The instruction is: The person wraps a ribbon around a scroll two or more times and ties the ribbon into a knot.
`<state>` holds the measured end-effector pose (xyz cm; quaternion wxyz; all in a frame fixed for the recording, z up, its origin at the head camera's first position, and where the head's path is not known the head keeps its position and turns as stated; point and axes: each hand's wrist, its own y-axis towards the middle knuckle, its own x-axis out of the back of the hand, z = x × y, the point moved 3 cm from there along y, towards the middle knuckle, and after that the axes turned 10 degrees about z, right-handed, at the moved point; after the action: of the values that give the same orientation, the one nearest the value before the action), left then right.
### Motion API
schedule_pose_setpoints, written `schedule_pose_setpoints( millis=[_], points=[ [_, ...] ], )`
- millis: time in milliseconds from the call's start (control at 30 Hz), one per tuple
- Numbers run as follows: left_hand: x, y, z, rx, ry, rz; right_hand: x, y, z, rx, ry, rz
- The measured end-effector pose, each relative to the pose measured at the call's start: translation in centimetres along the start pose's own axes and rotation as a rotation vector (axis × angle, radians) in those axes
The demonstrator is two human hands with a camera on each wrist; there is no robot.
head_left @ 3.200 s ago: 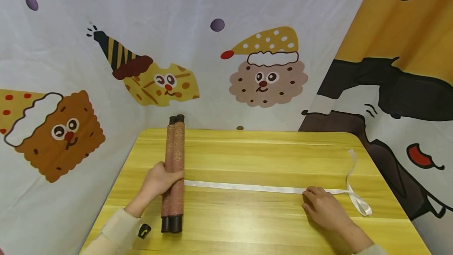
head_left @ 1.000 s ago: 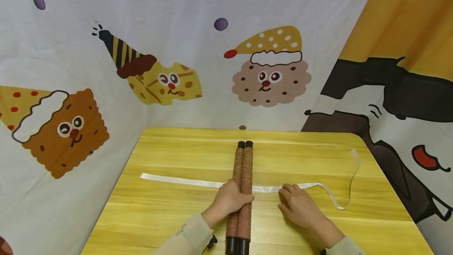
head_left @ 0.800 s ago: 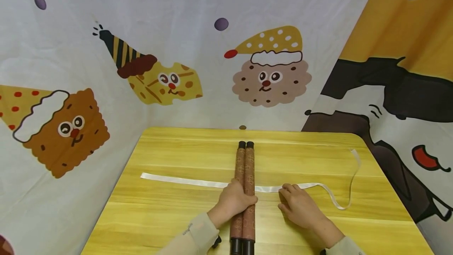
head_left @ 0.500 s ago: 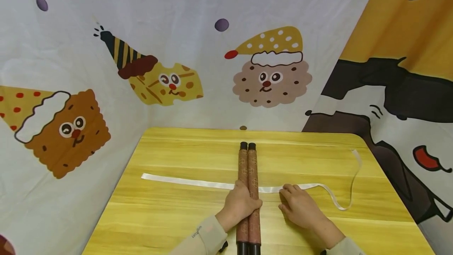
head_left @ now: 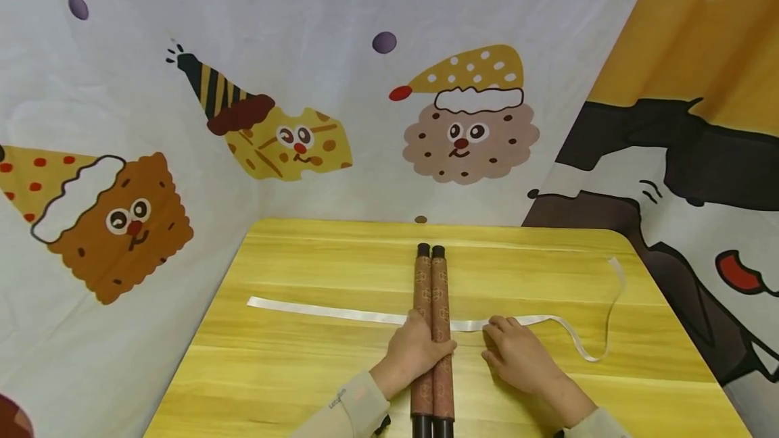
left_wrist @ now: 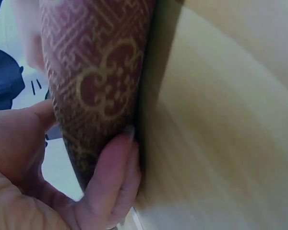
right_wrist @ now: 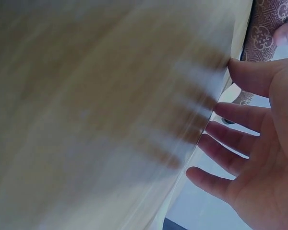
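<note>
Two brown rolls (head_left: 439, 293) lie side by side on the bench (head_left: 341, 262), their long axes parallel and running almost straight away from the person. Their black far ends point at the bench's back edge, a little short of it; the near ends pass out of the head view.

Flat beneath the rolls, roughly at right angles to them, goes a white ribbon (head_left: 328, 312). Its long axis runs left to right: a straight tail stretches left of the rolls, while well to their right it bends toward the person, then curves away to its other end.

The left hand (head_left: 406, 353) grips both rolls from above, thumb over their right side. The right hand (head_left: 522, 358) is just right of the rolls, its fingers spread and nearly straight, tips resting at the ribbon. Beyond the rolls hangs a printed cloth (head_left: 316, 26).
</note>
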<state>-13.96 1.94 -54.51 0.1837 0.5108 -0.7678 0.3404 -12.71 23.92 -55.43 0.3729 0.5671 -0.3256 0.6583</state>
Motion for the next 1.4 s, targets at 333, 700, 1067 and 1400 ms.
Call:
schedule_pose_setpoints(
  millis=[333,700,1067,1400],
  points=[
    [3.2,1.2,0.3,-0.111,0.432,-0.181,0.2,0.1,0.0,-0.003,0.016,-0.002],
    [4.8,2.5,2.2,-0.274,0.553,-0.127,0.0,0.1,0.0,-0.018,0.018,0.016],
    [5.1,3.3,3.4,-0.279,0.412,-0.044,0.2,-0.1,0.0,-0.018,0.009,0.031],
    [5.6,3.0,4.8,-0.27,0.286,0.062,0.5,-0.7,-0.7,-0.035,0.002,0.029]
  ],
)
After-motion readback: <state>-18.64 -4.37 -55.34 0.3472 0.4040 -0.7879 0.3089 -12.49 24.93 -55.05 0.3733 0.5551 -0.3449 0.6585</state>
